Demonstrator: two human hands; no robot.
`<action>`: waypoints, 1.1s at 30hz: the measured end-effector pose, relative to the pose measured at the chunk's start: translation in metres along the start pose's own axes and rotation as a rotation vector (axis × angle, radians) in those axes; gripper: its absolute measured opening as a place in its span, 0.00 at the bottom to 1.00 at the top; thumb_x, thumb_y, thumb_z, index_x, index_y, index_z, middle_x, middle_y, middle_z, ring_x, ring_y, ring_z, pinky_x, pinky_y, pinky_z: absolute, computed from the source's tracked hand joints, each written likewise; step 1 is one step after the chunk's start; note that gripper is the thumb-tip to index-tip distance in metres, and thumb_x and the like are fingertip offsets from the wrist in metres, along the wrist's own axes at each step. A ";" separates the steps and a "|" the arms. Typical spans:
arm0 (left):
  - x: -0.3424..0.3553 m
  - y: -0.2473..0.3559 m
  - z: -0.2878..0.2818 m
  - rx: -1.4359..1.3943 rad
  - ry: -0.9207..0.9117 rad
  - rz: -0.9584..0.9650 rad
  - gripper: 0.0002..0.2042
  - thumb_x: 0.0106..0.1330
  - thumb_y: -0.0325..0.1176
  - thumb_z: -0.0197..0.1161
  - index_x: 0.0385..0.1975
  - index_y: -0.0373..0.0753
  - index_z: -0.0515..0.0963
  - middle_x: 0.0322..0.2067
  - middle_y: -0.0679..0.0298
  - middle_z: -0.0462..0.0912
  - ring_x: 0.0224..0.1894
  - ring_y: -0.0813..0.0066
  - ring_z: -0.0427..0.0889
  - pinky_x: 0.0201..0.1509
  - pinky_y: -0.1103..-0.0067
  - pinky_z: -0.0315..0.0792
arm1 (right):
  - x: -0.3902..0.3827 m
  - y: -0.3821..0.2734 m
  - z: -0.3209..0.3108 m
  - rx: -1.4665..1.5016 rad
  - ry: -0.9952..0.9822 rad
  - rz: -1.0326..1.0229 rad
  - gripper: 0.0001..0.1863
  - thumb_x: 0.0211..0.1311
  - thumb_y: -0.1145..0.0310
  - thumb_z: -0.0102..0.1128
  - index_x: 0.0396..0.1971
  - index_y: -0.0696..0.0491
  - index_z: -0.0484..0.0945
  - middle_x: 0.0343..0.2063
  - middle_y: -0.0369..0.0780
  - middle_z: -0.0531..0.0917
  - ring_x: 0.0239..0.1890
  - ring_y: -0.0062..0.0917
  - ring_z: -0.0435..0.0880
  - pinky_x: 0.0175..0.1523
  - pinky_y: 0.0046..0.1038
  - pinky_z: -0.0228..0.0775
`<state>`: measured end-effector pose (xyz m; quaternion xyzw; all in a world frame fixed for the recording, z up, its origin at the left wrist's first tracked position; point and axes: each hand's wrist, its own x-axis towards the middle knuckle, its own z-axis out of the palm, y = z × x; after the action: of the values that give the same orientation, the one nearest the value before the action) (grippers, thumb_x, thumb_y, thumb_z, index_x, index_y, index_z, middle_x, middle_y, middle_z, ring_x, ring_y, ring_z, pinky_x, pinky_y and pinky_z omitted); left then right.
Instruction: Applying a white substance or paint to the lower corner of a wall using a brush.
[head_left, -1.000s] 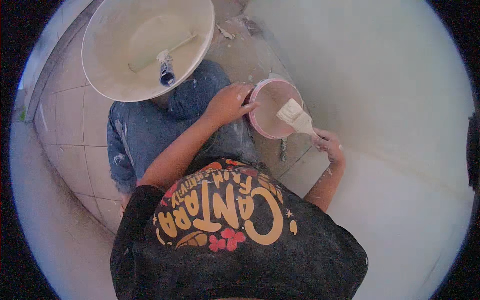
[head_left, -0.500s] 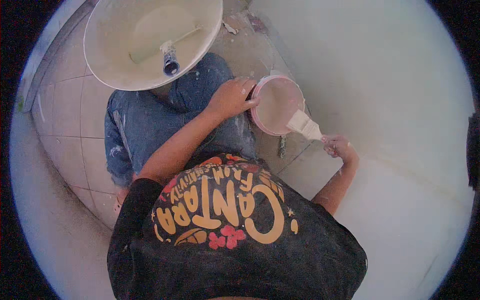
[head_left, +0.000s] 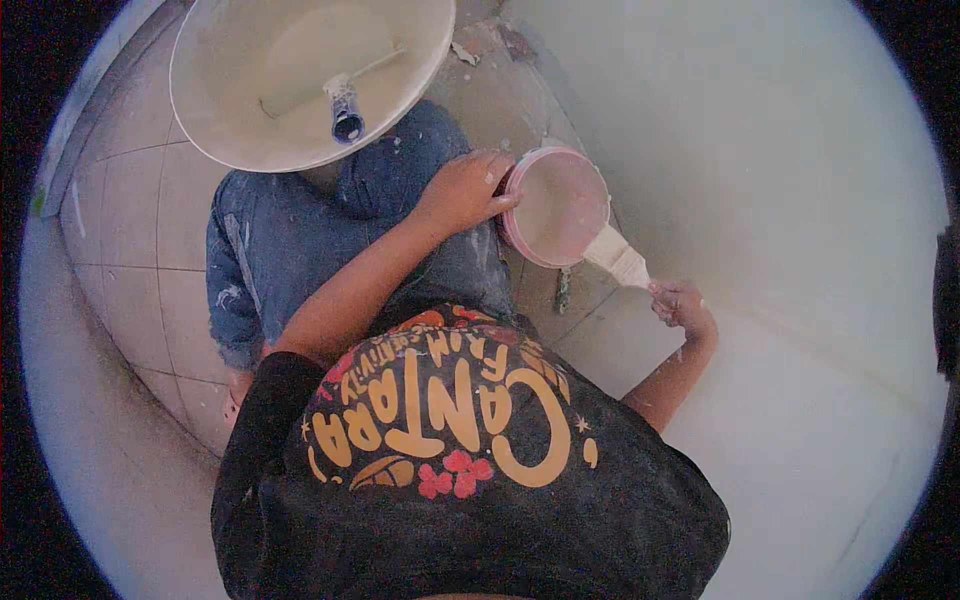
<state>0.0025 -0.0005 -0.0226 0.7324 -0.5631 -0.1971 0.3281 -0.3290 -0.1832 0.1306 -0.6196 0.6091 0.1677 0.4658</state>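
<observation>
My left hand [head_left: 465, 190] is closed on the near-left rim of a small pink bucket [head_left: 596, 185], with the thumb over its edge. Pale, creamy paint lies inside the bucket. On the right, my right hand [head_left: 682, 303] grips the handle of a wide flat paintbrush [head_left: 618, 258]. The brush points up and left, and its paint-coated bristles meet the bucket's lower right rim. My fingers hide most of the handle.
A large white tub [head_left: 205, 125] stands at the upper left, holding pale paint and a paint roller [head_left: 344, 108]. Beside the bucket rises a pale wall [head_left: 780, 200]. Tiled floor [head_left: 130, 220] spreads on the left. A thin paint-flecked object [head_left: 563, 290] lies below the bucket.
The paintbrush and my right hand have shifted slightly right and down, so the bristles overlap the bucket's opening less. My left hand keeps its hold on the rim.
</observation>
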 end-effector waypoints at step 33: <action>0.000 -0.004 0.010 -0.013 0.145 0.059 0.26 0.62 0.53 0.57 0.47 0.35 0.73 0.44 0.50 0.79 0.46 0.53 0.78 0.51 0.64 0.72 | 0.016 0.032 0.017 -0.097 0.191 -0.445 0.26 0.46 0.74 0.71 0.49 0.47 0.81 0.44 0.39 0.81 0.46 0.27 0.78 0.52 0.28 0.70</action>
<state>-0.0016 -0.0029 -0.0328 0.7256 -0.5580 -0.1372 0.3785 -0.3482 -0.1737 0.0974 -0.7732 0.4901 0.0309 0.4012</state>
